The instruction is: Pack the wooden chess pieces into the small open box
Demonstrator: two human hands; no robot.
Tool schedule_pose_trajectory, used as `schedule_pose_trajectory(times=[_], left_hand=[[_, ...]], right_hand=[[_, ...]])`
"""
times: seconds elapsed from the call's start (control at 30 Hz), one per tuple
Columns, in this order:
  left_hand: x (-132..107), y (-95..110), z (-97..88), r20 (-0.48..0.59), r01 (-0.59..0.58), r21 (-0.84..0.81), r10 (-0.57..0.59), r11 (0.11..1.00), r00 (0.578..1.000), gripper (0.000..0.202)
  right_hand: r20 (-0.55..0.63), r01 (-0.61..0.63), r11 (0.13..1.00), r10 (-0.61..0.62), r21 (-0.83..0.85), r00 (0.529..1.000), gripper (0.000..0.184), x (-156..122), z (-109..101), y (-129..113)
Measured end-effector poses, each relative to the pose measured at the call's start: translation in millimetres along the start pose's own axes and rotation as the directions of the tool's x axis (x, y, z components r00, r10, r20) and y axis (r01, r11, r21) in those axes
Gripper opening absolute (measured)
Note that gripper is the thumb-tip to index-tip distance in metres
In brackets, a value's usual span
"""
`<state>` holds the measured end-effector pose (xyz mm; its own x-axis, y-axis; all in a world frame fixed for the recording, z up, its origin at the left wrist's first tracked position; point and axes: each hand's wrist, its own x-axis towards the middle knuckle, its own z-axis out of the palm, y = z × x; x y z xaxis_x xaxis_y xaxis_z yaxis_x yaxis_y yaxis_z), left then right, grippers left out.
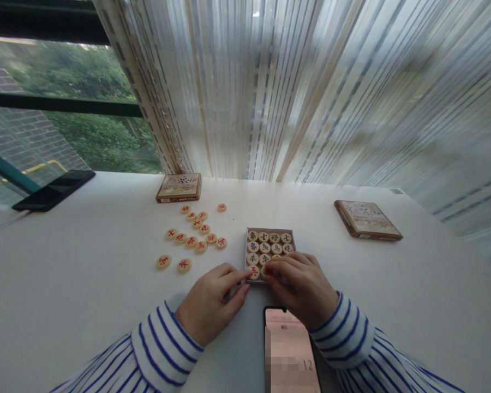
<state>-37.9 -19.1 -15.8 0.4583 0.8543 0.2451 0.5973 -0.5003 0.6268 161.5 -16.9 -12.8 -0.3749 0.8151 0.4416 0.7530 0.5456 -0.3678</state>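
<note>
A shallow open box (246, 248) holds rows of round xiangqi pieces, mostly with black characters. A red-character piece (252, 272) lies in its near left corner. The index fingertip of my left hand (219, 297) touches that piece, with the thumb held apart by the box's near edge. Over the near right part of the box, my right hand (300, 281) has its fingers pinched on a xiangqi piece (263, 271) beside the red one. My right hand hides several of the box's spaces. Loose red-character pieces (191, 242) lie scattered to the left on the white table (106, 305).
A phone with a lit pink screen (290, 344) lies under my right wrist. Flat patterned boxes stand at the back left (179, 187) and on the right (368, 219). At the far left rests a dark phone-like device (55, 190) with a cable. Striped string curtains (237, 93) hang behind the table.
</note>
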Motion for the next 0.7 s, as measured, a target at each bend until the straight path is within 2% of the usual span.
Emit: schedule_pose_trajectory(times=[0.43, 0.57, 0.7], left_hand=[[1, -3, 0.5, -0.004, -0.004, 0.017, 0.004, 1.0, 1.0, 0.029], [2, -2, -3.7, -0.118, 0.022, 0.01, -0.02, 1.0, 0.993, 0.024], [5, -4, -12.0, -0.304, 0.048, 0.076, -0.023, 0.996, 0.952, 0.02]], right_hand=[[-0.02, -0.009, 1.0, 0.009, -0.001, 1.0, 0.009, 0, -3, 1], [-0.054, -0.008, 1.0, 0.007, -0.011, 0.998, 0.011, 0, -4, 3], [-0.098, -0.006, 1.0, 0.005, -0.014, 0.995, 0.014, 1, -6, 4]])
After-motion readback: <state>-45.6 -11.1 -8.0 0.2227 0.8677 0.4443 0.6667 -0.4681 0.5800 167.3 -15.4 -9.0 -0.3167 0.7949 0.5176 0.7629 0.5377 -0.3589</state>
